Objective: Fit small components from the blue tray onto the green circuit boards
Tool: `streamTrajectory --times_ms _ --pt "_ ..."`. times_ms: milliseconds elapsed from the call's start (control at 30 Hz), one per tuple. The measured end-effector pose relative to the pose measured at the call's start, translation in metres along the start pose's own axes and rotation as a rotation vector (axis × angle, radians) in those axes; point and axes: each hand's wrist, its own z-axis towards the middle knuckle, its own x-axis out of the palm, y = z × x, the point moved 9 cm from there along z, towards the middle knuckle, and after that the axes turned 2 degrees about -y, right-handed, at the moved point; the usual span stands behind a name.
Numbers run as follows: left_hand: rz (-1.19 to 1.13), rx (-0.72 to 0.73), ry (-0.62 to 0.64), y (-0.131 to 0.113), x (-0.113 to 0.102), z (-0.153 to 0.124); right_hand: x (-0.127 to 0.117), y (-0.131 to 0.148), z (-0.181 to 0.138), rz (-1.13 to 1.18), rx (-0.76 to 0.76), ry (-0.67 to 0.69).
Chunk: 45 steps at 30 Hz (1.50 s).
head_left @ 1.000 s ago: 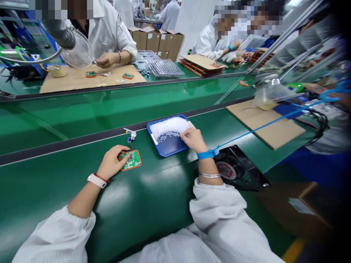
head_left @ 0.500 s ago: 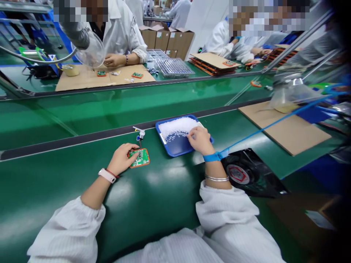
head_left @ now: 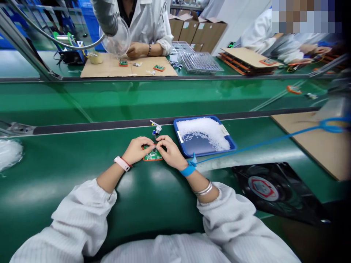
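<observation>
A green circuit board (head_left: 153, 157) with an orange edge lies on the green bench, partly covered by my fingers. My left hand (head_left: 137, 149) is closed at the board's upper left, thumb over its top. From the right, my right hand (head_left: 172, 154) meets it with thumb and forefinger pinched over the board's upper edge; whatever is between those fingertips is too small to make out. Just beyond the board sits a white connector (head_left: 157, 129) on short wires. A blue tray (head_left: 196, 146) of small white pieces (head_left: 199, 128) stands right of my hands.
A blue cord (head_left: 246, 147) runs from my right wristband across the bench. Black fan-like equipment (head_left: 274, 190) lies at the right, near a cardboard sheet (head_left: 309, 142). A clear plastic bag (head_left: 9, 153) is at far left. Beyond the divider, co-workers sit at another bench.
My right hand has left the tray and come to the board, beside my left hand. The left fingers have shifted to the board's upper edge. The view has swung left.
</observation>
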Motion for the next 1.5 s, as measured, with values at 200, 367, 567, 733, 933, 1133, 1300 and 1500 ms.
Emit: streamTrajectory --times_ms 200,367,567,733,933,1133,1300,1500 --pt "0.006 -0.036 0.001 0.003 0.000 0.001 0.003 0.000 0.002 -0.017 -0.005 0.021" --pt "0.073 -0.139 0.016 0.007 0.002 0.005 0.005 -0.010 0.006 -0.002 0.064 0.020" --pt "0.216 -0.067 -0.028 0.001 -0.013 -0.005 -0.003 -0.005 0.005 0.056 0.092 -0.034" --pt "0.316 0.137 0.256 -0.017 0.002 -0.020 -0.059 0.014 0.001 0.102 0.008 -0.290" --pt "-0.215 -0.050 0.123 0.003 -0.037 0.059 -0.104 -0.009 -0.003 0.093 0.099 -0.483" --pt "-0.095 0.007 -0.525 0.047 -0.120 0.139 -0.100 -0.032 -0.001 0.154 0.203 -0.462" --pt "0.339 0.022 -0.235 0.084 -0.105 0.140 -0.096 -0.030 -0.001 0.090 0.155 -0.435" --pt "0.492 0.017 -0.500 0.084 -0.158 0.103 -0.124 -0.036 -0.005 0.001 0.104 -0.483"
